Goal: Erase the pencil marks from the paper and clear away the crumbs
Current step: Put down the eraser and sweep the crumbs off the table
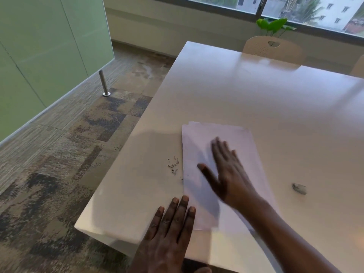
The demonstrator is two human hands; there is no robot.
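At the near-left corner of a white table [256, 91], you have both hands down around a small stack of paper [242, 138] whose long axis runs away from you, its far end leaning slightly left. Your right hand [226, 174], blurred, lies low over the middle of the top sheet, grip released, fingers straight and spread, thumb pointing left. Whether the palm touches the sheet cannot be told. Your left hand [171, 233] rests flat on the table, grip also released, with its fingertips at the paper's near-left edge.

The eraser crumbs [173, 165] lie on bare table just beside the paper's left edge, off the sheet, in a thin scatter that runs roughly along that edge. They sit left of your right hand, level with its thumb, and beyond your left fingertips; the two hands look about equally near. The table's left edge is farther left again, so a leftward sweep would likely carry them off. The grey eraser [299, 188] lies well apart on the right, untouched.
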